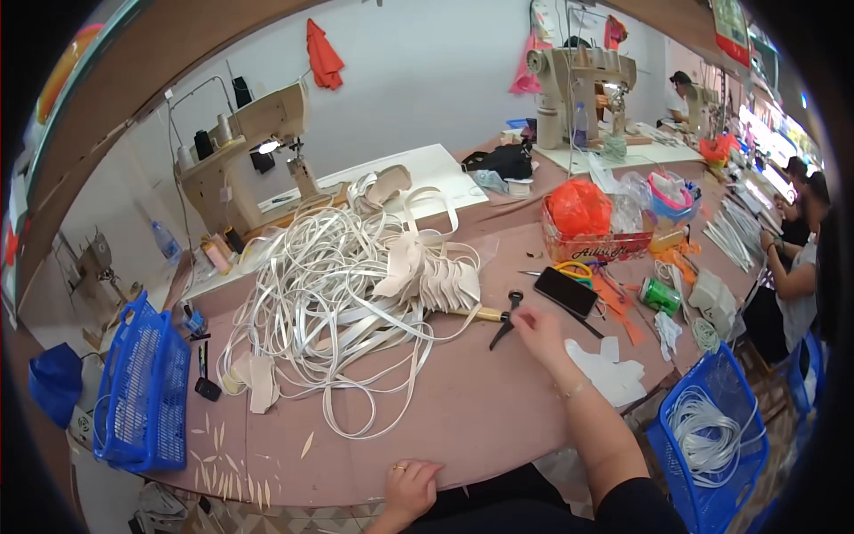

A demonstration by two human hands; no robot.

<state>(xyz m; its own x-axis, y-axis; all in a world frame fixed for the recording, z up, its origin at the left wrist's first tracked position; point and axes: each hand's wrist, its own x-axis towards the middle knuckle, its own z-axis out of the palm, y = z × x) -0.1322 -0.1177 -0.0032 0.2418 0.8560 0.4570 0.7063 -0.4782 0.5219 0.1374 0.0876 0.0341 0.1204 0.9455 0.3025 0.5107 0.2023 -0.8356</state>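
Note:
My right hand (537, 333) reaches over the table, its fingers closed at the black head of a hammer (483, 313). The hammer's pale wooden handle runs left toward a stack of beige cut pieces (449, 283). My left hand (412, 488) rests at the table's near edge, fingers curled in, with nothing visible in it. A large tangled heap of thin white straps (334, 285) covers the middle of the table, joined with the beige pieces. Right of my right hand lie a black phone (567, 293) and flat white cut pieces (608, 369).
Blue plastic baskets stand at the left (147, 392) and lower right (712, 436), the right one holding white cord. Sewing machines (258, 147) line the back. A box of bags (596, 242) and a green can (659, 295) sit on the right. People work at far right.

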